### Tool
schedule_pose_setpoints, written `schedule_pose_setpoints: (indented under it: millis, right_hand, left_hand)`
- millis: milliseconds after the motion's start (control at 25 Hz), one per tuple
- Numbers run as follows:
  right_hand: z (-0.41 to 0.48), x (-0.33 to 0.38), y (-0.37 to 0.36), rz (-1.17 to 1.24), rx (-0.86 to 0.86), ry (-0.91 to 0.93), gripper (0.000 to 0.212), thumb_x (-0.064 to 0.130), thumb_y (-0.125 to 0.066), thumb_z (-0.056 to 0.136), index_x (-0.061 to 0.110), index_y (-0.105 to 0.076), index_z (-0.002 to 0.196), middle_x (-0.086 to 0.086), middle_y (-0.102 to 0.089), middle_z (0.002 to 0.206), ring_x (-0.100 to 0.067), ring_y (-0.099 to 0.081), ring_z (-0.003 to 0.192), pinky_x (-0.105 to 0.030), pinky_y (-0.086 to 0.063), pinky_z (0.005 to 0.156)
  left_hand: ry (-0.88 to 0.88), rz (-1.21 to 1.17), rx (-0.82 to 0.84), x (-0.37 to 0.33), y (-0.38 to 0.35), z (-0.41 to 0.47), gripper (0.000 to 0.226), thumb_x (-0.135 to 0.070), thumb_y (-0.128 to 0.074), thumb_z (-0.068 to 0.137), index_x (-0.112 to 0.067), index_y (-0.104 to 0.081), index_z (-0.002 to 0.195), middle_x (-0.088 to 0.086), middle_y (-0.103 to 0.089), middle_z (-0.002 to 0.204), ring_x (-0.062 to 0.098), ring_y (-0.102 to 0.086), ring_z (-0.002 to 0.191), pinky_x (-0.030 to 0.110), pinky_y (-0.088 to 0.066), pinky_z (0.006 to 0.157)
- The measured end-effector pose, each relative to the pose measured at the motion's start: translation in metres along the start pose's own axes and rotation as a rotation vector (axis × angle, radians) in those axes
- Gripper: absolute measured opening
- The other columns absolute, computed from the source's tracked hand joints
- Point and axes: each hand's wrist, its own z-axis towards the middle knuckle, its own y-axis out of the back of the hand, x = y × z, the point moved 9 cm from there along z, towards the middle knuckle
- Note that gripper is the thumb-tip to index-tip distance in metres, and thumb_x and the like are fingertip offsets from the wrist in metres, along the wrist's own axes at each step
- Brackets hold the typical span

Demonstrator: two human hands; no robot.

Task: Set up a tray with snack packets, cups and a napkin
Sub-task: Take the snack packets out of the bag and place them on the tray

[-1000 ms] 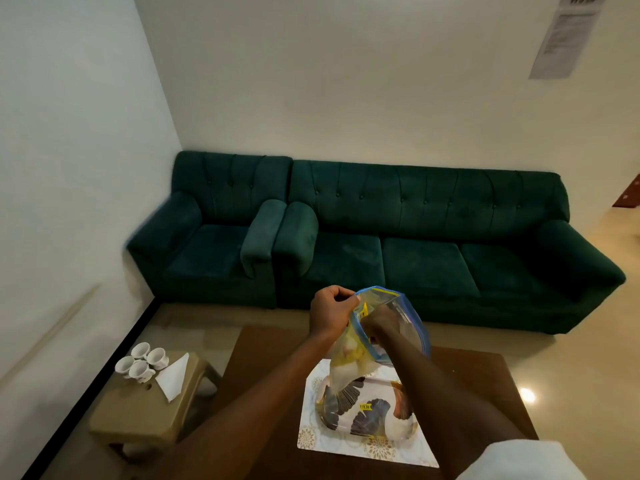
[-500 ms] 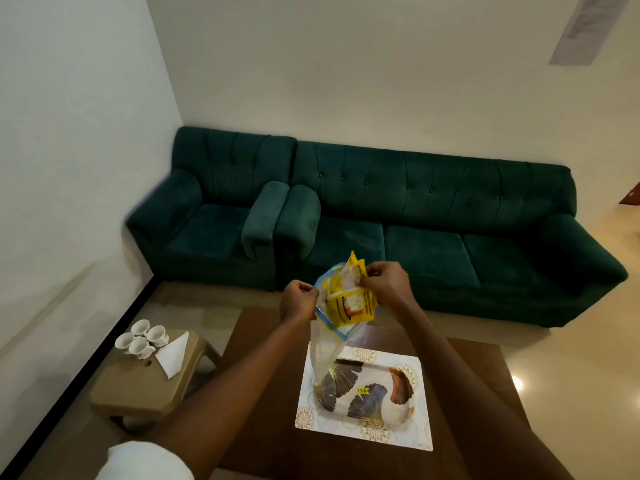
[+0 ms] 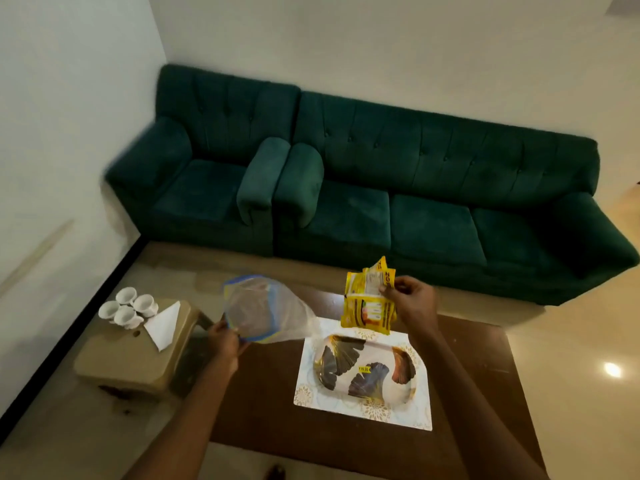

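My right hand (image 3: 410,301) pinches yellow snack packets (image 3: 367,301) in the air above the far edge of the tray. My left hand (image 3: 223,339) grips the rim of a clear zip bag (image 3: 263,310) with a blue seal, held out to the left of the tray; the bag looks empty. The oval tray (image 3: 403,388), patterned with dark leaves, lies on a white placemat (image 3: 420,410) on the brown table (image 3: 266,403). Several white cups (image 3: 128,308) and a folded white napkin (image 3: 162,325) sit on a small beige stool (image 3: 128,362) to the left.
A dark green sofa (image 3: 381,188) runs along the far wall behind the table. The stool stands between the table and the left wall. Shiny beige floor (image 3: 571,358) lies to the right of the table.
My right hand has drawn the yellow packets out of the bag and moved right. My left hand has carried the bag away to the left and lower.
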Motion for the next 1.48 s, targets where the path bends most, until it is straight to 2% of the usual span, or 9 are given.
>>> schedule_pose_setpoints:
  millis: [80,160,320,600,760,880,1000,1280,1480]
  right_hand:
    - [0.001,-0.045,-0.013,-0.064,-0.037,-0.046,0.021,0.013,-0.080,0.087,0.032,-0.074,0.084,0.010,-0.077,0.081,-0.012,-0.076,0.084,-0.033,-0.063,0.075]
    - [0.001,-0.089,-0.023,-0.143,-0.062,-0.084,0.012,0.021,-0.081,0.087,0.031,-0.076,0.088,0.009,-0.077,0.084,-0.011,-0.074,0.077,-0.038,-0.063,0.073]
    - [-0.002,-0.162,-0.034,-0.264,-0.107,-0.192,0.017,0.029,-0.083,0.085,0.021,-0.080,0.100,0.004,-0.078,0.088,-0.017,-0.073,0.075,-0.047,-0.063,0.074]
    - [0.002,-0.190,-0.033,-0.320,-0.123,-0.242,0.018,0.028,-0.084,0.084,0.019,-0.081,0.100,0.003,-0.078,0.090,-0.016,-0.075,0.083,-0.047,-0.062,0.082]
    - [0.013,-0.187,-0.048,-0.308,-0.165,-0.255,0.019,0.025,-0.083,0.084,0.017,-0.080,0.102,0.001,-0.078,0.093,-0.022,-0.074,0.088,-0.047,-0.059,0.087]
    - [0.021,-0.187,-0.065,-0.390,-0.191,-0.202,0.014,0.030,-0.079,0.086,0.022,-0.078,0.097,0.009,-0.075,0.086,-0.011,-0.070,0.076,-0.021,-0.046,0.065]
    - [0.026,-0.199,-0.093,-0.478,-0.174,-0.120,0.009,0.030,-0.072,0.089,0.023,-0.074,0.092,0.008,-0.071,0.083,-0.013,-0.065,0.072,-0.019,-0.039,0.060]
    - [0.034,-0.293,-0.156,-0.508,0.083,-0.157,0.024,0.018,-0.064,0.090,0.014,-0.072,0.113,-0.008,-0.068,0.111,-0.030,-0.067,0.100,-0.039,-0.053,0.080]
    - [0.045,-0.342,-0.163,-0.470,0.227,-0.111,0.032,0.016,-0.066,0.093,0.013,-0.069,0.125,-0.010,-0.063,0.115,-0.030,-0.065,0.104,-0.041,-0.053,0.084]
  left_hand:
    - [0.134,-0.058,-0.044,0.053,0.029,0.021,0.040,0.006,-0.051,0.101,-0.002,-0.050,0.140,0.030,-0.053,0.144,0.041,-0.062,0.091,0.028,-0.058,0.048]
    - [0.215,-0.057,-0.029,0.102,0.047,0.038,0.047,0.005,-0.053,0.101,-0.005,-0.044,0.145,0.026,-0.049,0.151,0.048,-0.061,0.114,0.044,-0.062,0.084]
    - [0.371,-0.039,-0.048,0.169,0.062,0.072,0.061,0.001,-0.053,0.103,-0.011,-0.030,0.158,0.021,-0.039,0.159,0.046,-0.044,0.142,0.061,-0.040,0.114]
    - [0.520,0.374,-0.021,0.192,0.072,0.077,0.049,-0.016,-0.045,0.108,-0.004,-0.036,0.155,0.022,-0.046,0.152,0.043,-0.054,0.132,0.053,-0.051,0.105]
    - [0.481,0.346,0.303,0.203,-0.028,0.013,0.038,-0.017,-0.047,0.107,0.001,-0.049,0.141,0.026,-0.060,0.135,0.036,-0.063,0.115,0.050,-0.052,0.103]
    - [0.314,0.236,0.672,0.170,-0.145,-0.033,0.044,-0.051,-0.064,0.096,-0.026,-0.059,0.132,0.008,-0.066,0.135,0.024,-0.066,0.117,0.050,-0.055,0.100]
    - [0.341,0.340,0.727,0.172,-0.196,-0.043,0.073,-0.081,-0.072,0.068,-0.043,-0.059,0.128,-0.009,-0.070,0.128,0.019,-0.066,0.120,0.047,-0.059,0.088]
    - [0.391,0.396,0.538,0.240,-0.223,0.037,0.029,-0.047,-0.067,0.092,-0.020,-0.074,0.087,0.001,-0.071,0.085,0.023,-0.066,0.094,0.038,-0.048,0.088]
    - [0.267,0.761,0.534,0.255,-0.242,0.091,0.023,-0.031,-0.065,0.096,-0.019,-0.063,0.077,0.004,-0.057,0.067,0.018,-0.052,0.051,0.024,-0.044,0.055]
